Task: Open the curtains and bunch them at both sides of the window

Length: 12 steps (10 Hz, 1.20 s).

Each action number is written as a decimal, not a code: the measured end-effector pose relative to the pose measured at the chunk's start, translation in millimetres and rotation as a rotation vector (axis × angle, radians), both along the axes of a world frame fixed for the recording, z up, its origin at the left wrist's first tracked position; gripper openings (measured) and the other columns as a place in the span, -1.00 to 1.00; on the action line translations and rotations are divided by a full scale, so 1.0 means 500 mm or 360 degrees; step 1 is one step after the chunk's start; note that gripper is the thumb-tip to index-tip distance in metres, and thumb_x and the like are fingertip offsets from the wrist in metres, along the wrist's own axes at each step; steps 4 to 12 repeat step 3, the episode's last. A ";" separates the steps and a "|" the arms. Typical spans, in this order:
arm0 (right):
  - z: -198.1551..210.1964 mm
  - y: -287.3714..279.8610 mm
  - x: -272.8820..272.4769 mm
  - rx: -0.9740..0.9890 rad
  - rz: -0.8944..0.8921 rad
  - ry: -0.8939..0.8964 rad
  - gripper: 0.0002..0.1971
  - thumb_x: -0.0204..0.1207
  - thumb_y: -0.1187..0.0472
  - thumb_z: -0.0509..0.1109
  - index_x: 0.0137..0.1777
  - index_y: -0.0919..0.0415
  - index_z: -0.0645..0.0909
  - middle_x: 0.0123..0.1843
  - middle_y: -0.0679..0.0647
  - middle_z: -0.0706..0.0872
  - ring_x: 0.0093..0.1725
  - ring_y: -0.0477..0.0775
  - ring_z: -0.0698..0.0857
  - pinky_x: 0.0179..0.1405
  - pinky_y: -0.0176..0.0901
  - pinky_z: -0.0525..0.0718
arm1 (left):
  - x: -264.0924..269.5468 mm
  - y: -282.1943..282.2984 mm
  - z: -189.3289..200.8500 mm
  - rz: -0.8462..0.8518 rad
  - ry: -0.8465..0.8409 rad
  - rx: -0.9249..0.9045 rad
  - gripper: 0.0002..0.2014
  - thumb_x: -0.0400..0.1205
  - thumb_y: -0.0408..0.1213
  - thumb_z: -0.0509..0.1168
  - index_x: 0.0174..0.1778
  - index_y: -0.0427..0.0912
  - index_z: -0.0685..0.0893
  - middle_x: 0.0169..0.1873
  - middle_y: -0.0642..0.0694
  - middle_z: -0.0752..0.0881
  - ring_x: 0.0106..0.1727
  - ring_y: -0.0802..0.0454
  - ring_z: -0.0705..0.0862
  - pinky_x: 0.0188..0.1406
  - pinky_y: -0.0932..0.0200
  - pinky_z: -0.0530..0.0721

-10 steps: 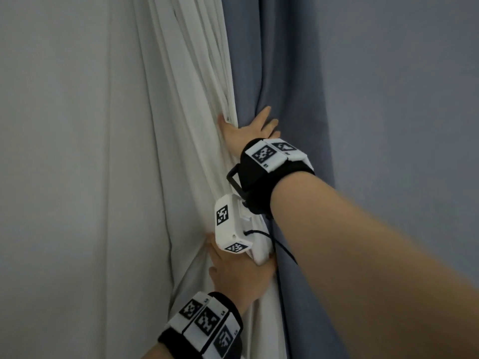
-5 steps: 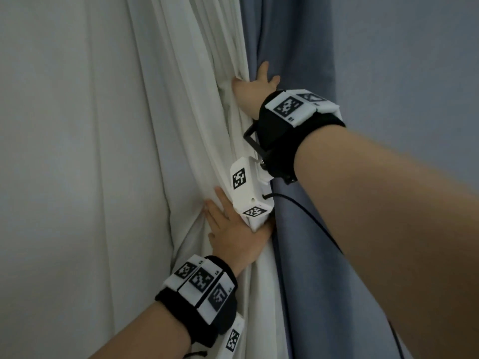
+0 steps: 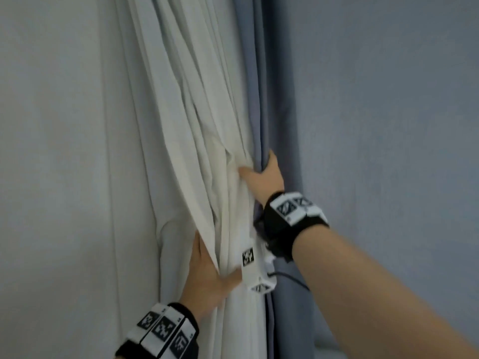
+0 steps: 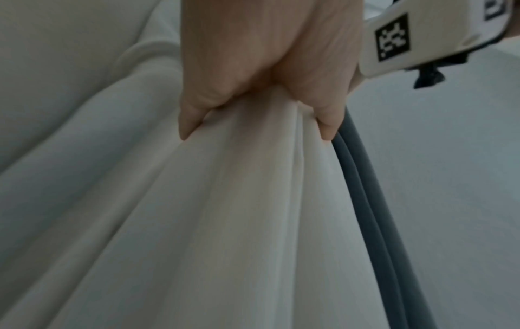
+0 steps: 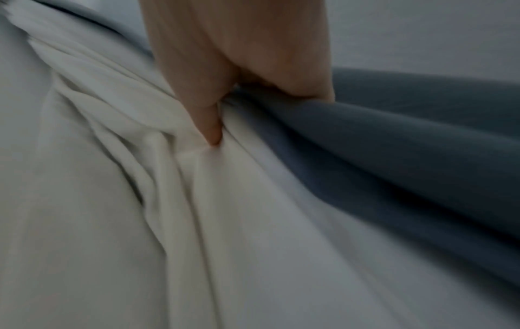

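Observation:
A white curtain (image 3: pixel 197 141) hangs gathered in thick folds, with a blue-grey curtain (image 3: pixel 269 99) right beside it. My left hand (image 3: pixel 215 268) grips the white bundle low down, its fingers tucked behind the folds. In the left wrist view, the left hand (image 4: pixel 256 115) has its thumb and fingers curled round the white curtain (image 4: pixel 225 222). Higher up, my right hand (image 3: pixel 259 174) clasps both curtains, thumb on the white cloth and fingers behind the blue fold. In the right wrist view, the right hand (image 5: pixel 261 104) digs its thumb (image 5: pixel 211 131) into the white folds beside the blue curtain (image 5: pixel 394 138).
A flat white curtain panel (image 3: pixel 64 177) fills the left side. A blue-grey surface (image 3: pixel 388 125), either wall or cloth, fills the right. A thin black cable (image 3: pixel 290 277) hangs from the right wrist camera. No window glass shows.
The right hand, which lay flat on the curtains, has dropped closer to the left hand and curled round the folds. The left fingers have slipped behind the white bundle. The view has tilted up.

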State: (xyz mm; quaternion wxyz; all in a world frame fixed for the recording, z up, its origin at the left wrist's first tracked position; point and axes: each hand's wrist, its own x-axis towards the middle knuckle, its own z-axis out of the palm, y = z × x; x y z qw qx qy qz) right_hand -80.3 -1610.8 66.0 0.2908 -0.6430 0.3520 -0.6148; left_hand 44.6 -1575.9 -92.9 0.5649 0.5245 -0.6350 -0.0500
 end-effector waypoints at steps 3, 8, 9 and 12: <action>-0.522 0.123 -0.130 0.0654 0.0058 0.0707 -0.96 0.56 0.19 0.31 -0.08 0.13 0.52 0.01 0.07 0.62 0.06 -0.09 0.58 -0.07 -0.31 0.45 | 0.036 0.213 -0.215 0.0196 0.0122 0.0472 0.08 0.28 -0.16 0.55 0.58 -0.32 0.01 0.58 -0.27 0.22 0.58 -0.11 0.25 0.56 0.13 0.18; -0.522 0.123 -0.130 0.0654 0.0058 0.0707 -0.96 0.56 0.19 0.31 -0.08 0.13 0.52 0.01 0.07 0.62 0.06 -0.09 0.58 -0.07 -0.31 0.45 | 0.036 0.213 -0.215 0.0196 0.0122 0.0472 0.08 0.28 -0.16 0.55 0.58 -0.32 0.01 0.58 -0.27 0.22 0.58 -0.11 0.25 0.56 0.13 0.18; -0.522 0.123 -0.130 0.0654 0.0058 0.0707 -0.96 0.56 0.19 0.31 -0.08 0.13 0.52 0.01 0.07 0.62 0.06 -0.09 0.58 -0.07 -0.31 0.45 | 0.036 0.213 -0.215 0.0196 0.0122 0.0472 0.08 0.28 -0.16 0.55 0.58 -0.32 0.01 0.58 -0.27 0.22 0.58 -0.11 0.25 0.56 0.13 0.18; -0.522 0.123 -0.130 0.0654 0.0058 0.0707 -0.96 0.56 0.19 0.31 -0.08 0.13 0.52 0.01 0.07 0.62 0.06 -0.09 0.58 -0.07 -0.31 0.45 | 0.036 0.213 -0.215 0.0196 0.0122 0.0472 0.08 0.28 -0.16 0.55 0.58 -0.32 0.01 0.58 -0.27 0.22 0.58 -0.11 0.25 0.56 0.13 0.18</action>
